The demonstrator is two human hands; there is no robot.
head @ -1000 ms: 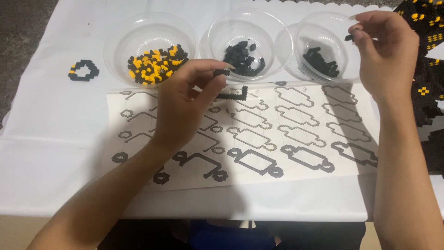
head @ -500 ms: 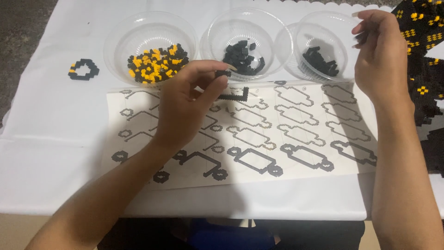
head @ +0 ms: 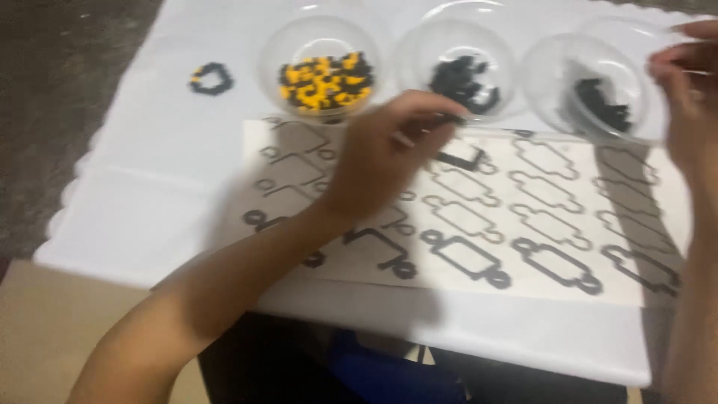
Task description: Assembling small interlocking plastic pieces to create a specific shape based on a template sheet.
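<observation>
Two hands over the bench: left hand (head: 385, 161) curled, fingertips pinched on a small black plastic piece (head: 451, 118) above the printed paper template sheet (head: 479, 224), likely to seat it on an outline. Right hand (head: 692, 90) at the rim of the clear plastic bowl of black pieces (head: 598, 93); grip blurred, cannot tell. Bowl of yellow-and-black pieces (head: 325, 75) further left

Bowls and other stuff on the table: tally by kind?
Clear bowls: 3, one with yellow-and-black pieces, two with black pieces
Printed outline sheet: 1
Small black-and-yellow ring: 1
White tablecloth: 1
Total: 6
</observation>
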